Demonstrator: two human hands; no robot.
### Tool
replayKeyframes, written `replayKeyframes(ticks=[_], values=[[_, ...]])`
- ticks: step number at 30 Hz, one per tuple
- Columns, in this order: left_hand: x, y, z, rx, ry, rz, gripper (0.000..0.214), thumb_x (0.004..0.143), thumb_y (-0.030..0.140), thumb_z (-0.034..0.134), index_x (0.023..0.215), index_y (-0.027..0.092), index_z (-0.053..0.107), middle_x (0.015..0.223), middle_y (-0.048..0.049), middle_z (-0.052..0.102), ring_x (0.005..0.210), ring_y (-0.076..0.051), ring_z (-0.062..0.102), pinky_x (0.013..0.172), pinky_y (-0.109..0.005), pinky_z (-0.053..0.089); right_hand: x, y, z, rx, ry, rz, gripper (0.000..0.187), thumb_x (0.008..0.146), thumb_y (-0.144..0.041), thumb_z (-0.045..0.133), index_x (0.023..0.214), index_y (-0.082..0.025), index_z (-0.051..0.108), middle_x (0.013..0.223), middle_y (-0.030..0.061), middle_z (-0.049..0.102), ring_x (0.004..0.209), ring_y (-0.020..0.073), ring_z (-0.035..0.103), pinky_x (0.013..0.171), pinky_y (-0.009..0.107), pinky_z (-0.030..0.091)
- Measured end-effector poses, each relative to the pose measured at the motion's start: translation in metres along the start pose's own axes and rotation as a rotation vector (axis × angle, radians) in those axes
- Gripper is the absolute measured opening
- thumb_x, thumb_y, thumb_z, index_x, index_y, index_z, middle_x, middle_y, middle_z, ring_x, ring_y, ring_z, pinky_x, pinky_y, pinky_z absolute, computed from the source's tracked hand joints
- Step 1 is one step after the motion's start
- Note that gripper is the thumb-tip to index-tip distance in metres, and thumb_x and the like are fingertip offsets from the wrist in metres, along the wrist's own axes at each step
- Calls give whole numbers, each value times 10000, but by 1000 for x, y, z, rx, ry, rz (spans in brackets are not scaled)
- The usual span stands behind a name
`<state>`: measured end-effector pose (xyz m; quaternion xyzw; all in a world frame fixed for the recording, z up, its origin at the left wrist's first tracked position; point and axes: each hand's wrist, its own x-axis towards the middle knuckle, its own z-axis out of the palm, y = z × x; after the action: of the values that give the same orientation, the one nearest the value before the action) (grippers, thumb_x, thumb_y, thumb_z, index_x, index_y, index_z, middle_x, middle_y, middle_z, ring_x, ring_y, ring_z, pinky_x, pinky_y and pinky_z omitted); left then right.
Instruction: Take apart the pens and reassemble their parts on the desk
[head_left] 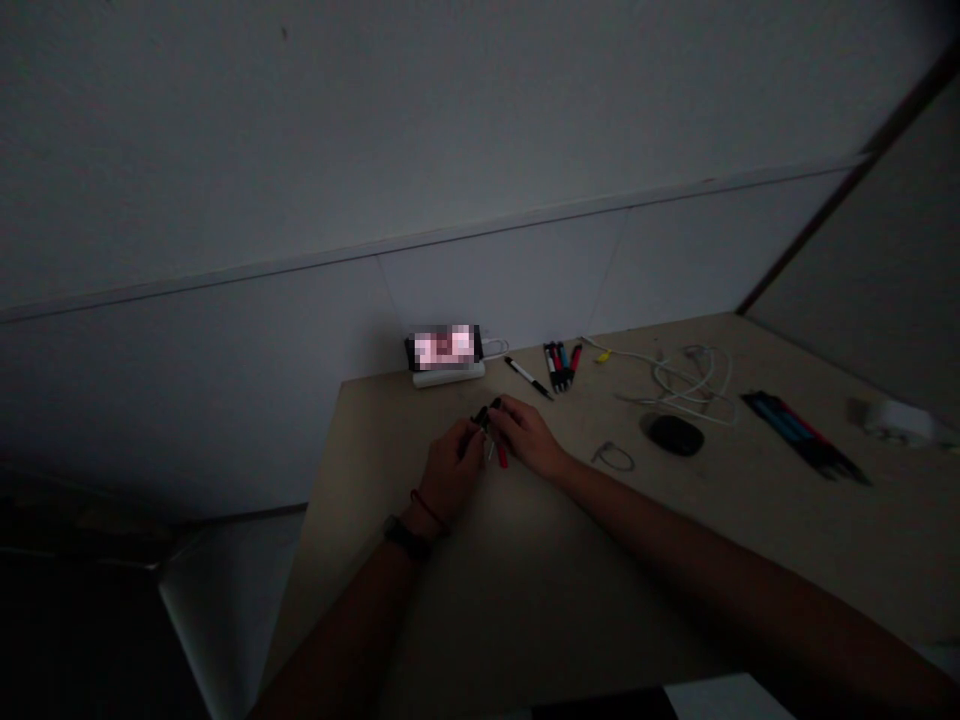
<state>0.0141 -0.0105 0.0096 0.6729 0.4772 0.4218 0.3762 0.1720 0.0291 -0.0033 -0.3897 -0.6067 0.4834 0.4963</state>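
Both of my hands meet over the middle of a beige desk (480, 560). Between them is a small black-and-red pen (500, 452), its red end pointing down and its black part partly hidden by my fingers. My left hand (448, 472) grips it from the near left. My right hand (526, 435) closes on it from the right. The dim light hides the exact finger contact. A loose black pen (529, 378) lies just beyond my right hand, and a small wire loop (613, 457) lies to its right.
A phone with a blurred screen (444, 347) stands on a white block at the back edge. Several pens (561, 366) lie beside it. Further right are a white cable (691, 385), a black oval object (675, 434), a bundle of dark pens (801, 430) and a white item (892, 422). A wall rises behind.
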Motion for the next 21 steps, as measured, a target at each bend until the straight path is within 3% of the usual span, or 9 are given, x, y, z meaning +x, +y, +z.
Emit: replayKeyframes(ticks=[12,21], values=[[1,-3,0,34,26,-25,216,946,310,498,774,192,553,643,37,524,623,-130,484,615,-256,358,2,-6,2,118,91,15,418,841,-628,607,758,-231,505,562,-52,553,402,97,431,380,228,329],[0,-1,0,19,52,-61,241,952,332,494,757,195,528,622,42,522,599,-126,483,612,-252,368,5,5,-2,132,215,23,424,866,-649,589,801,-235,522,581,-41,555,413,112,433,385,240,312]])
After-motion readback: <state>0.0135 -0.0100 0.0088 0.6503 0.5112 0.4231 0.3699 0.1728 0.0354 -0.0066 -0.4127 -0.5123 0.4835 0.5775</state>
